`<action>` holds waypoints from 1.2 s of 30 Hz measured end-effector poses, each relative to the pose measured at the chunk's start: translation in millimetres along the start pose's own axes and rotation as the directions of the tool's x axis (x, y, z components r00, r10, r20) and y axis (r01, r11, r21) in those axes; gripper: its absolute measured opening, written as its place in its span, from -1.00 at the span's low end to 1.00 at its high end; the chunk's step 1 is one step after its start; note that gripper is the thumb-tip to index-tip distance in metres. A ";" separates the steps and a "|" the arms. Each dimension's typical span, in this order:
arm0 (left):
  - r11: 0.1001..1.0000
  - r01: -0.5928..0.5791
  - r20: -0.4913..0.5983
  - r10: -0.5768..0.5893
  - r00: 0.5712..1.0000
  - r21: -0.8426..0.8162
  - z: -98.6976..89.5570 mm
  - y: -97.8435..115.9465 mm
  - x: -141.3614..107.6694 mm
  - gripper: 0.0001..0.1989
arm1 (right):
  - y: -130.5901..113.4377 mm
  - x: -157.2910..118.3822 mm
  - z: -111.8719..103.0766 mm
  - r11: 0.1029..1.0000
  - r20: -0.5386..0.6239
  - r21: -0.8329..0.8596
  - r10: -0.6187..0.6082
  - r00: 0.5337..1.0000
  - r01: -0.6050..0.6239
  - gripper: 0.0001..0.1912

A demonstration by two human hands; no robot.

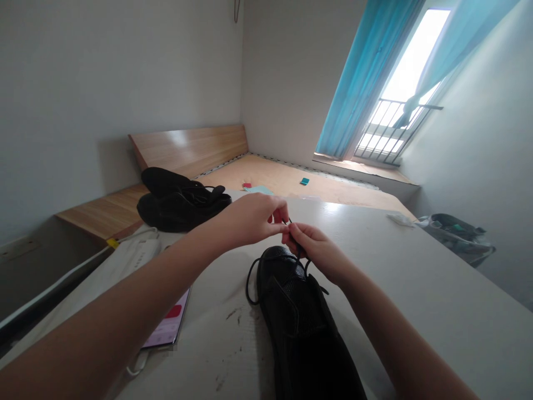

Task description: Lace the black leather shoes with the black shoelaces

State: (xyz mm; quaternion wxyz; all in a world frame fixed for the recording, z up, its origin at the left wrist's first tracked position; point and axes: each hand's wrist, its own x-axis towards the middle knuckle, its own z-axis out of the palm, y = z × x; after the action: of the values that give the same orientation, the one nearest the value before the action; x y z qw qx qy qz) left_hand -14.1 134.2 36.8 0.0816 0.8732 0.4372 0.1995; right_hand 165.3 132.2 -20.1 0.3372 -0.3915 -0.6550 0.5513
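While the right hand [314, 243] pinches a dark lace [298, 251] between thumb and fingers just above the toe of a black shoe [295, 303], the left hand [259, 218] brings its thumb and fingertips close together right beside that grip, though whether they also clasp the lace I cannot tell. The shoe stands upright on the white table [408, 272], toe pointing away from the person, a loop of lace curving out at its left side. Left of it lie a phone [172, 322], partly behind the left forearm, a white power strip [135, 258] and more black footwear [177, 203].
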 end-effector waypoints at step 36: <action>0.741 -0.364 -0.783 -0.340 0.521 -0.564 -36.1 24.3 -10.4 -0.85 | -29.6 -22.9 -4.4 0.868 0.394 0.496 -0.224 0.891 0.000 -0.70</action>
State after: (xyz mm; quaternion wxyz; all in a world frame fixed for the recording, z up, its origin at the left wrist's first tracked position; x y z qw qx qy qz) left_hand -17.1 110.2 74.3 0.1633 0.5701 0.3087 0.7437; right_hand 175.7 111.4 9.6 0.2999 -0.1207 -0.5775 0.7497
